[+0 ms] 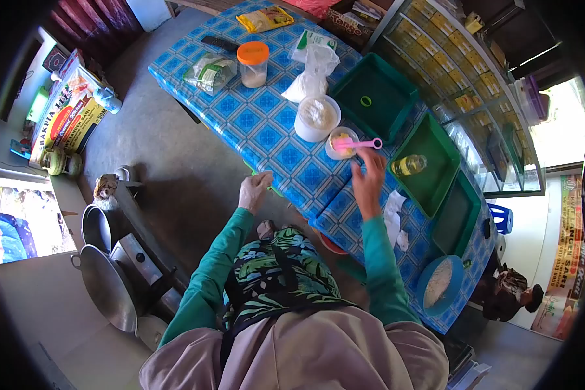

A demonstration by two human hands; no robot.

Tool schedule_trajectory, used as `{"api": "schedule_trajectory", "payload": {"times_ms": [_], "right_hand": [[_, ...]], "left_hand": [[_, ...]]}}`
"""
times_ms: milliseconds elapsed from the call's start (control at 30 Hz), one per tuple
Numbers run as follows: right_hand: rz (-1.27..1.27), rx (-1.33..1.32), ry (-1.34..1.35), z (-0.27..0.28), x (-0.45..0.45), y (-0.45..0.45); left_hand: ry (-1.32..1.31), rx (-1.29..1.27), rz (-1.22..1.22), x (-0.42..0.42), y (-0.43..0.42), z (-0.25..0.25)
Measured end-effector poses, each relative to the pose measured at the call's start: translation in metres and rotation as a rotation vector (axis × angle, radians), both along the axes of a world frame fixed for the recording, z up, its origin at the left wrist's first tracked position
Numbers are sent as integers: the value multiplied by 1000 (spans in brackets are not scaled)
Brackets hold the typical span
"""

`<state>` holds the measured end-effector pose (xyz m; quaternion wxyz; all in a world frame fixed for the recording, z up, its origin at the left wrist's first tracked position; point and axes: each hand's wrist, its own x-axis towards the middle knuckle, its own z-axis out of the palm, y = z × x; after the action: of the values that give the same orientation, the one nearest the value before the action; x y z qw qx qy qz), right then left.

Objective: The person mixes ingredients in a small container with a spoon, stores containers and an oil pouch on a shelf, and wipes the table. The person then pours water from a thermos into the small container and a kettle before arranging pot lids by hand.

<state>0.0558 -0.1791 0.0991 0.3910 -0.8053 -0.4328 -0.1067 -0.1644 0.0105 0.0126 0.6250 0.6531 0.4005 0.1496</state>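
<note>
Across the blue-and-white tile-patterned counter, the small round white plastic tub could be tipped if its jutting pink plastic spoon is nudged by the right hand, whose fingers are parted nearby; the left hand's finger closure cannot be told.

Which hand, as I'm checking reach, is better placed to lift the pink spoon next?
Probably the right hand: its fingers are close to the pink spoon, while the left hand is farther off, at the table edge.
</note>
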Motion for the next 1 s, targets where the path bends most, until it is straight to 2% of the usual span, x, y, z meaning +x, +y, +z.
{"api": "schedule_trajectory", "payload": {"times_ms": [33, 67, 133, 200, 233, 300, 333, 400, 467, 500, 533, 567, 600, 667, 733, 767, 800, 867, 900, 933, 967, 1000], "right_hand": [[39, 23, -48, 7, 17, 41], [-15, -34, 119, 9, 33, 78], [23, 76, 263, 2, 79, 149], [75, 119, 286, -15, 123, 201], [197, 188, 323, -39, 151, 227], [193, -221, 813, -39, 183, 261], [215, -232, 810, -48, 187, 273], [66, -80, 743, -69, 192, 290], [258, -167, 786, -45, 208, 298], [207, -138, 750, -71, 245, 312], [317, -188, 718, -32, 241, 301], [226, -417, 539, -14, 247, 306], [264, -408, 356, -18, 259, 315], [295, -406, 175, -26, 275, 320], [194, -354, 552, 8, 252, 312], [192, -358, 556, 6, 252, 304], [326, -319, 349, 1, 257, 298], [401, -355, 23, -9, 266, 277], [351, -429, -97, -15, 274, 260], [188, -653, -225, -28, 285, 243], [187, -837, -222, -30, 284, 219], [100, -910, -7, -5, 251, 194]], "left_hand": [[-4, -3, 2, 5, 1, 0], [-64, -57, -32, 8, 0, -2], [-91, -93, -93, 4, 1, -4], [-81, -56, -94, -17, 2, -15], [-75, -9, -110, -30, 5, -19], [-69, -176, 112, -64, 3, -26], [-79, -203, 208, -84, 4, -33], [-58, -235, 385, -128, 4, -44], [28, -255, 540, -165, -3, -44], [81, -269, 612, -178, -8, -38], [115, -297, 687, -191, -13, -36], [147, -324, 759, -200, -18, -35], [183, -337, 788, -207, -25, -36], [195, -371, 809, -216, -37, -44], [211, -414, 826, -213, -46, -48], [216, -417, 825, -207, -49, -49], [204, -436, 789, -200, -50, -49], [172, -461, 722, -185, -53, -42], [147, -450, 684, -179, -54, -40], [125, -450, 671, -174, -55, -37], [105, -449, 672, -171, -57, -34], [124, -477, 701, -167, -59, -32]]}}
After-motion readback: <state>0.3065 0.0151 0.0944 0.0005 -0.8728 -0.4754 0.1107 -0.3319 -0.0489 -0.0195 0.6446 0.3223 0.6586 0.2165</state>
